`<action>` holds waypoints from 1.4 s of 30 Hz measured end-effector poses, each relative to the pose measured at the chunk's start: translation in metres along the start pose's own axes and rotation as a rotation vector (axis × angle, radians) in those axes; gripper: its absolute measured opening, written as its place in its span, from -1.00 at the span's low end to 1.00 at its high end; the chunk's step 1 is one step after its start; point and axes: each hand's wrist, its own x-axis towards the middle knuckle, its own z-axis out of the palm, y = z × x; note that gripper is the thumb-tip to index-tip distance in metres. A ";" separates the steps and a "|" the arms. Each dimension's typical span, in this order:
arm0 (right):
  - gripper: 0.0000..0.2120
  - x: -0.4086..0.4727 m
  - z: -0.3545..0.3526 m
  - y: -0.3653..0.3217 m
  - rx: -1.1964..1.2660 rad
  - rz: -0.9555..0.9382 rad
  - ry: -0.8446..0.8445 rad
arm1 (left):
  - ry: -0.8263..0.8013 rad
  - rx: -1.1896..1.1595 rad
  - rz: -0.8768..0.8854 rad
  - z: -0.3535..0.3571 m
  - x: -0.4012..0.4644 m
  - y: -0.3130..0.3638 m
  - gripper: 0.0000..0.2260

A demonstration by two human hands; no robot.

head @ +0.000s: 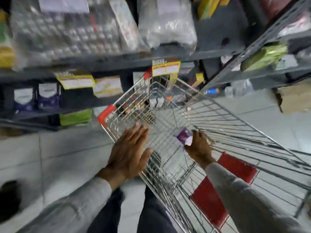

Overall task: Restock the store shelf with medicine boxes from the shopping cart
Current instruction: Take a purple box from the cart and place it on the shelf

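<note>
A wire shopping cart (235, 125) with red corner guards stands in front of me, beside the grey store shelf (104, 62). My right hand (199, 147) is inside the cart's near end, closed around a small purple and white medicine box (184, 137). My left hand (129, 148) hovers flat, fingers spread, over the cart's left rim and holds nothing. Several more small boxes (151, 103) lie blurred at the cart's far end. Purple and white boxes (48, 96) stand on a lower shelf at the left.
Plastic-wrapped packs (67, 31) fill the upper shelf. Yellow price tags (165, 68) hang from the shelf edges. A second rack (262, 39) rises at the right, with a brown cardboard box (296, 98) on the tiled floor below it.
</note>
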 end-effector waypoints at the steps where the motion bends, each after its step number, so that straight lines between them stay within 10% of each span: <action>1: -0.27 0.003 0.014 0.011 -0.015 0.032 -0.036 | -0.002 0.001 -0.004 0.000 0.001 -0.001 -0.42; 11: -0.25 0.033 0.072 0.043 -0.039 0.029 0.096 | 0.017 0.046 -0.009 0.007 0.000 -0.006 -0.40; 21: -0.22 -0.032 -0.016 -0.045 0.092 -0.277 0.260 | 0.014 -0.040 -0.053 -0.025 -0.005 0.006 -0.39; 31: -0.27 -0.153 -0.215 -0.193 0.251 -0.754 0.710 | 0.574 -0.091 0.061 -0.240 -0.003 0.023 -0.46; 42: -0.40 -0.201 -0.419 -0.355 0.391 -0.897 0.655 | 0.891 0.151 0.057 -0.453 -0.013 -0.011 -0.54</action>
